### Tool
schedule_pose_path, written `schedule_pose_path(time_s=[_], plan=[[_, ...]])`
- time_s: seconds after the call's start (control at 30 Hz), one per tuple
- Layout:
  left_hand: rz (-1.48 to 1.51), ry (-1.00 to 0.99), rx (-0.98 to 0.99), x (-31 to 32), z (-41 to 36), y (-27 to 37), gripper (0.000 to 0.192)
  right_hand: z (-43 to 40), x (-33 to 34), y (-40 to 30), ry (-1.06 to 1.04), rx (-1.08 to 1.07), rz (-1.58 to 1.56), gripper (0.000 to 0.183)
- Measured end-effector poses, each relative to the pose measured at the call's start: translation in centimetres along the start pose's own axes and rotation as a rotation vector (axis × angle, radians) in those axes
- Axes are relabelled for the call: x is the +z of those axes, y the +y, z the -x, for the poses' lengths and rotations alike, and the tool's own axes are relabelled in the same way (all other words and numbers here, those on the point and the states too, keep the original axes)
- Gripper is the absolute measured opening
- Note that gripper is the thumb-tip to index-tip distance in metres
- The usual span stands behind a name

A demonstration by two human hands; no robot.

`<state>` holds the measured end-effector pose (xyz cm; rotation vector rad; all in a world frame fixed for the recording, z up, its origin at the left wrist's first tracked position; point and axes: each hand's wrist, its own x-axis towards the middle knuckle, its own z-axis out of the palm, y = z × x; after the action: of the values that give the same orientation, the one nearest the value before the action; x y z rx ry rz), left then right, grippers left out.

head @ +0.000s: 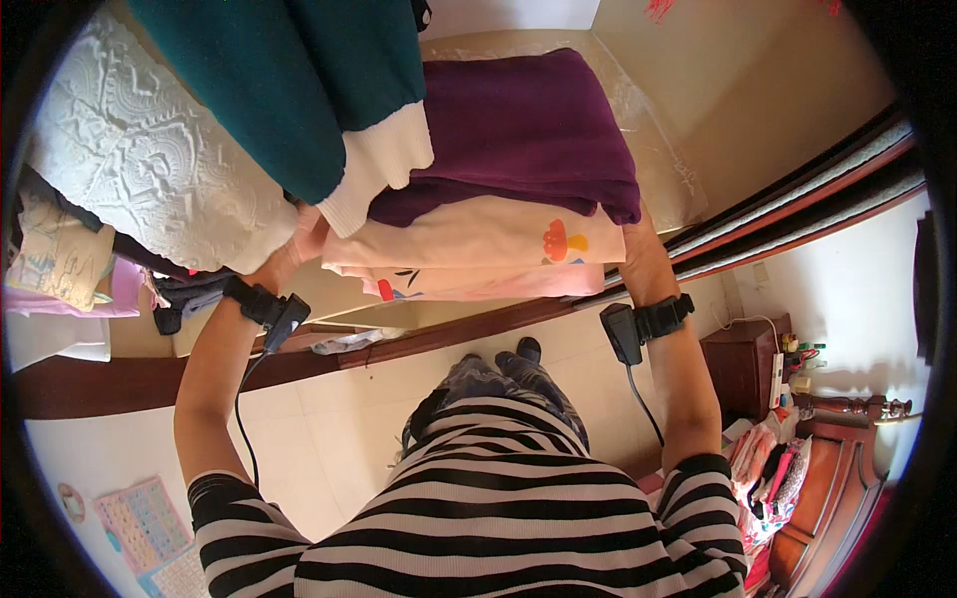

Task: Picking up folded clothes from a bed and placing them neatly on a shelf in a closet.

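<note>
Before me, at a wardrobe compartment, is a stack of folded clothes: a dark purple garment (523, 134) on top, with peach printed fabric (471, 235) and a pink layer (553, 282) beneath. My left hand (306, 233) grips the stack's left side, its fingers hidden behind the cloth. On the opposite side my right hand (640, 235) holds the stack's edge, mostly covered by it. A dark green garment (299, 90) hangs down over the left part, its cream ribbed cuff (381, 161) lying against the purple cloth. White embossed fabric (164, 157) bulges beside my left wrist.
More folded clothes (63, 254) lie at the far left. The wardrobe's sliding-door track (785, 202) runs along the right. Below are a dark wooden sill (448, 336) and tiled floor (321, 426). A nightstand (740, 362) and a wooden headboard (819, 508) stand at right.
</note>
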<state>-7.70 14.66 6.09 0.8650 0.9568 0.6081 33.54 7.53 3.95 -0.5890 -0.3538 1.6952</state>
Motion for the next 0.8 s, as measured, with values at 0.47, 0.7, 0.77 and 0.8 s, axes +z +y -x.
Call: schedule_pose_path(time_s=[0.47, 0.7, 0.77, 0.8], plan=[[-0.093, 0.029, 0.082, -1.4, 1.1, -0.9, 0.064, 2.1, 0.7, 0.9, 0.156, 0.005, -0.006, 0.025], [-0.245, 0.121, 0.120, -2.2, 3.5, -0.7, 0.065, 3.6, 6.0, -0.9, 0.240, -0.109, 0.207, 0.027], [-0.321, 0.145, 0.130, -1.7, 4.0, -0.6, 0.065, 0.4, 1.8, -1.3, -0.268, -0.008, 0.042, 0.029], [-0.359, 0.162, 0.136, -1.3, 4.3, -0.7, 0.065, 0.2, 2.5, -1.8, -0.274, -0.011, 0.040, 0.029]])
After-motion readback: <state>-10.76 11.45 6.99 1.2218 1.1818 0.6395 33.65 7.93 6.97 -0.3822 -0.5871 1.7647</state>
